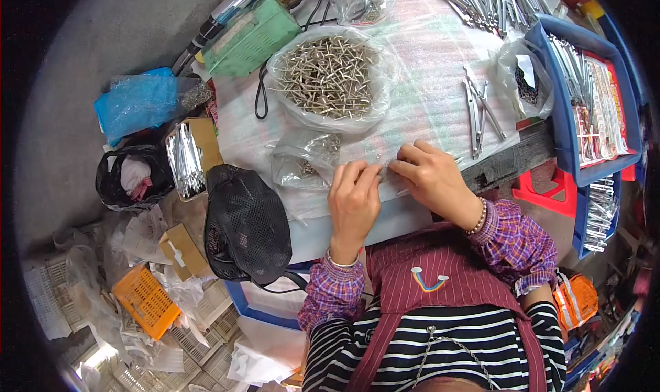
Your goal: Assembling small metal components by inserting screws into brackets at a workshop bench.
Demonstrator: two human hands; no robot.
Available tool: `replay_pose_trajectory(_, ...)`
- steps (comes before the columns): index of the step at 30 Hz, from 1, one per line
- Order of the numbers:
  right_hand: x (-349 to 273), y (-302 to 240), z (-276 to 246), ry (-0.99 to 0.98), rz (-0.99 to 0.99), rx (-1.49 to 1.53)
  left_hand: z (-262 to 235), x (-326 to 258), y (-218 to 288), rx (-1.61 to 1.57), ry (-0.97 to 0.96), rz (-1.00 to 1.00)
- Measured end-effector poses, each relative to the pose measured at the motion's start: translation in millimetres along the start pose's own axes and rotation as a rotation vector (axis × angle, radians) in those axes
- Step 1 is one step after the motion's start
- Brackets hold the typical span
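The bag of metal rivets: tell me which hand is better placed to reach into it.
Left, probably. The left hand lies almost straight below the bag of metal rivets; the right hand sits further to the side, so it would reach across.

One camera sits on the person's head, looking steeply down at the worktable (426, 83) close below. The person's chest fills the near edge; the floor curves away left, blue trays (560, 110) right.

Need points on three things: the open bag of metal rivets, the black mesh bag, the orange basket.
bag of metal rivets (328, 76), head view, on the middle of the rivet heap inside the clear bag.
black mesh bag (247, 227), head view, on the middle of its mesh side.
orange basket (146, 301), head view, on its slatted wall.
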State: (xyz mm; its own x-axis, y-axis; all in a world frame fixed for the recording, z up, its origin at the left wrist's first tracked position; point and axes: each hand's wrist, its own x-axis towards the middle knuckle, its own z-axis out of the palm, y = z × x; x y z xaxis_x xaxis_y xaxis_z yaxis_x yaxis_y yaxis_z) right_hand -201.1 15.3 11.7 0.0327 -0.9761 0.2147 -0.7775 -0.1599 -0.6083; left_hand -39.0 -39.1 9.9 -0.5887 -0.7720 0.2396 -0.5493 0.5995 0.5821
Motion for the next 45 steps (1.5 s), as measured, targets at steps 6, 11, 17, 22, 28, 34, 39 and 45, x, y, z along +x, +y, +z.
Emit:
replay_pose_trajectory(6,-0.5,2.5,1.2,-0.015,0.007,0.016,2.1,0.0,-3.7,-0.019,0.044,-0.013)
replay_pose_trajectory(11,5.7,1.3,-5.1,0.035,0.039,0.147,0.5,-0.2,-3.9,-0.073,0.091,-0.028)
replay_pose_trajectory(17,21.2,-1.5,0.1,0.024,0.004,0.147,-7.9,-0.1,-0.5,-0.329,0.140,-0.226)
replay_pose_trajectory(22,16.3,-5.2,0.1,-0.027,0.335,0.657,-5.7,-4.4,-7.9,-0.542,0.148,-0.303)
replay_pose_trajectory(28,14.5,-6.8,2.9,-0.159,0.612,1.187,-2.3,-3.5,-1.8,-0.609,0.210,-0.218)
replay_pose_trajectory(34,13.7,-10.4,-1.9,-0.159,0.685,1.263,-2.5,-7.6,0.7,-0.607,0.208,-0.248)
replay_pose_trajectory(39,11.8,-6.5,-2.4,-0.216,0.699,1.325,-3.6,-7.4,1.8,-0.580,0.191,-0.248)
replay_pose_trajectory(45,9.8,-8.3,-1.7,-0.202,0.723,1.384,-3.1,-9.5,2.3,-0.613,0.178,-0.275)
